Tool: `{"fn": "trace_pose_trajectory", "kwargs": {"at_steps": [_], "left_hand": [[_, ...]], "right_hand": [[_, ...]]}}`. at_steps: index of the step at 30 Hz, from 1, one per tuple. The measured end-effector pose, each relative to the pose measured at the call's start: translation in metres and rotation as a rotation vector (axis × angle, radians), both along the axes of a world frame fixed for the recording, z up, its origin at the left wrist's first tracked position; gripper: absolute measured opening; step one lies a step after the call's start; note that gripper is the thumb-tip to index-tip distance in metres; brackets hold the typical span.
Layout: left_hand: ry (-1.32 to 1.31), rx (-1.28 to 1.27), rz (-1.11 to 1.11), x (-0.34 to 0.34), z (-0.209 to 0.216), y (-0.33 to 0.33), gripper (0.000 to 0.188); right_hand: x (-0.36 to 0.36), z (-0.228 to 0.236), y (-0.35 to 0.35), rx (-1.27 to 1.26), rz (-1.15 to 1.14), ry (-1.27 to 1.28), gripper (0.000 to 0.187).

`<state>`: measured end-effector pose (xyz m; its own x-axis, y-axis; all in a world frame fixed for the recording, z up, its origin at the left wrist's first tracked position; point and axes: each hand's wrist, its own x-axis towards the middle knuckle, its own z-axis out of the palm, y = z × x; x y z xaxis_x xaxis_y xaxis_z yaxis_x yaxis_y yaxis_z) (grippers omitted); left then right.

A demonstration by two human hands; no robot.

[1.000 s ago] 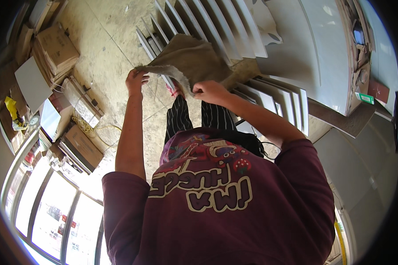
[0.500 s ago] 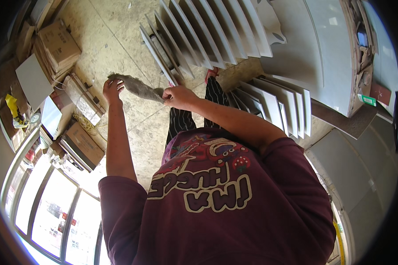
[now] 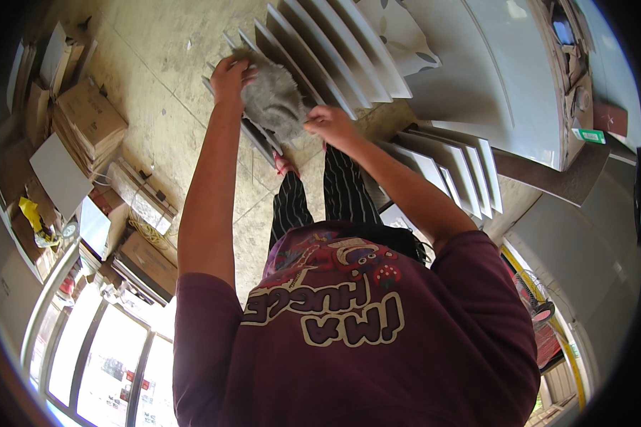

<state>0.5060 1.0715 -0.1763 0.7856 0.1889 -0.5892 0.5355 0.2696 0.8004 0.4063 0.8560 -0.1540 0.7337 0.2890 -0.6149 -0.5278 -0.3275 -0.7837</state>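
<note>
A person near me, wearing a maroon shirt (image 3: 363,370), is stretching a grey cloth (image 3: 276,101) between two hands above the floor (image 3: 146,53); the left hand (image 3: 231,80) is grasping its upper left edge, the right hand (image 3: 332,126) is pinching its right edge, so each grip is closing on fabric; upright panels (image 3: 340,62) are standing just beyond; keeping tension even and cloth clear of panel edges seems wise.
</note>
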Motion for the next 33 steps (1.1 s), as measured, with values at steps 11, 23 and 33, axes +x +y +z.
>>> {"fn": "trace_pose_trajectory", "kwargs": {"at_steps": [11,23,33], "left_hand": [[-0.482,-0.060,-0.399,0.118,0.122,-0.137,0.025],[-0.450,-0.148,-0.282,0.154,0.114,-0.089,0.021],[-0.117,-0.229,0.222,0.113,0.002,0.034,0.026]], "right_hand": [[0.070,0.095,-0.135,0.100,-0.564,-0.320,0.020],[0.089,0.101,-0.113,0.069,-0.520,-0.490,0.018],[0.084,0.022,-0.016,-0.198,-0.064,-0.450,0.016]]}}
